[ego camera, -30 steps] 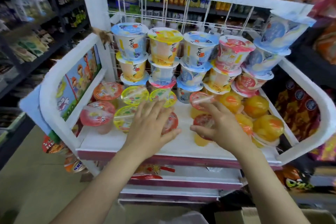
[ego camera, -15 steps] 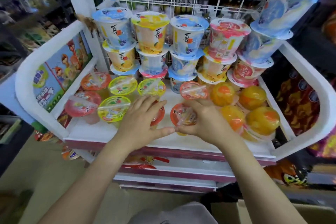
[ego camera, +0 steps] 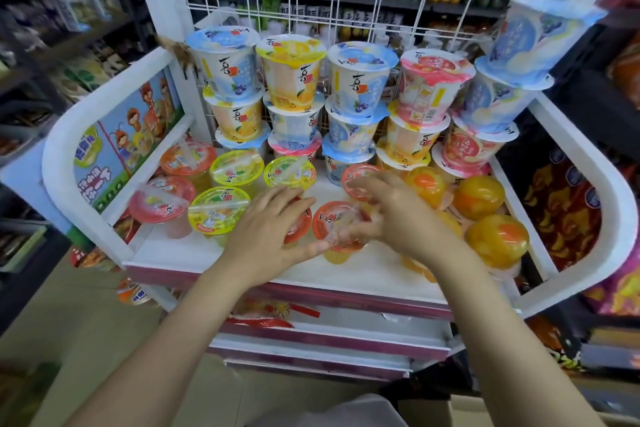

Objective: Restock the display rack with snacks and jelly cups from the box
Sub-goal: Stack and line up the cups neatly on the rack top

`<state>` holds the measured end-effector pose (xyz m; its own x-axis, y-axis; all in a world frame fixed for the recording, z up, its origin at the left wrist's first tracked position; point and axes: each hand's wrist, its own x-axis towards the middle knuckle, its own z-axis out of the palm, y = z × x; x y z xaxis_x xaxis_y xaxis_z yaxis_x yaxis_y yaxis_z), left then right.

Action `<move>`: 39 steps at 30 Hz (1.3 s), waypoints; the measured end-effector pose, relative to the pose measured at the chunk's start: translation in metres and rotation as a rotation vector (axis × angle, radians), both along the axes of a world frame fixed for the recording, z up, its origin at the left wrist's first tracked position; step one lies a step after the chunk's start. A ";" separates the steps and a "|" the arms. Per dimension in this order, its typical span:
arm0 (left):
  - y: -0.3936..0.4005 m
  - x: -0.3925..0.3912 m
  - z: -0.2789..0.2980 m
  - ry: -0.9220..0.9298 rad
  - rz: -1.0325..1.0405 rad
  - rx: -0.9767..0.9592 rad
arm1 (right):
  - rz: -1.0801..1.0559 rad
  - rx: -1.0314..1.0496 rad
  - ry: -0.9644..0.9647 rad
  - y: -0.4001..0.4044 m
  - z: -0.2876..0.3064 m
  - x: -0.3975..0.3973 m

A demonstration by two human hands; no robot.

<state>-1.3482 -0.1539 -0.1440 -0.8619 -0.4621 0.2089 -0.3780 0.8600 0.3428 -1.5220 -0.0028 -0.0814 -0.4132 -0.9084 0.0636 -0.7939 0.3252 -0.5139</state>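
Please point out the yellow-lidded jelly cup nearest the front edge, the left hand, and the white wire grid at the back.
Yellow-lidded clear plastic jelly cup [ego camera: 219, 213]: head view, middle of its lid.
Left hand [ego camera: 265, 230]: head view, back of the hand.
White wire grid [ego camera: 332, 0]: head view, one vertical wire.

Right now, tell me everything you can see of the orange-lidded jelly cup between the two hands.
The orange-lidded jelly cup stands upright near the front of the white shelf. It looks like clear plastic holding yellow jelly, sealed with orange foil bearing dark lettering. The right hand rests its fingers over the lid; the left hand's thumb reaches its near edge.
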 end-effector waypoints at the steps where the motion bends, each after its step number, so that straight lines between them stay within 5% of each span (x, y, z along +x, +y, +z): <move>1: 0.001 -0.001 0.003 -0.007 0.007 0.011 | -0.014 -0.020 0.008 0.000 0.008 -0.008; 11: 0.007 -0.015 0.007 -0.007 0.061 -0.055 | -0.090 0.229 0.037 -0.025 0.010 -0.047; 20: 0.007 -0.013 0.003 0.038 0.062 -0.037 | -0.148 0.064 -0.142 -0.034 -0.002 -0.052; 30: 0.006 -0.014 0.000 0.039 0.059 -0.058 | -0.123 0.176 0.163 -0.042 -0.001 -0.047; 39: 0.005 -0.013 0.000 0.046 0.050 -0.051 | -0.185 0.118 0.075 -0.043 -0.008 -0.047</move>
